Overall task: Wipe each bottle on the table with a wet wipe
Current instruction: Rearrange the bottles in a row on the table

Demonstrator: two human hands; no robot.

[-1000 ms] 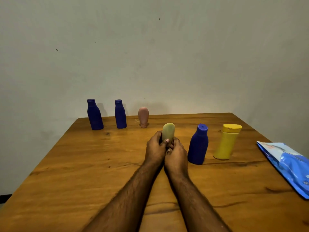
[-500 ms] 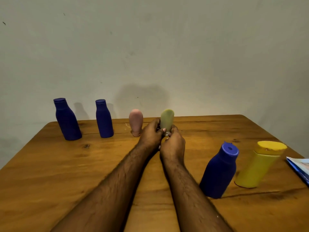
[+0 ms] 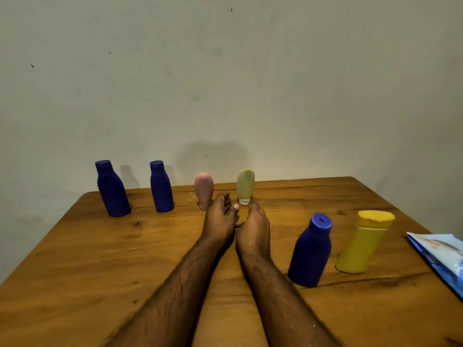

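Note:
A pale green bottle stands cap-down at the back of the wooden table, beside a pink bottle. My left hand and my right hand lie side by side just in front of it, fingers relaxed, holding nothing that I can see. My right fingertips reach close to the green bottle's white cap; contact is unclear. Two dark blue bottles stand at the back left. A third blue bottle and a yellow bottle stand to the right of my right forearm. No wipe is visible.
A blue and white wipes pack lies at the table's right edge. A plain wall rises directly behind the table's back edge. Bare wood stretches across the left and front of the table.
Both hands carried the green bottle away from me to the back row, set it down beside the pink bottle and let go. The camera moved closer to the table.

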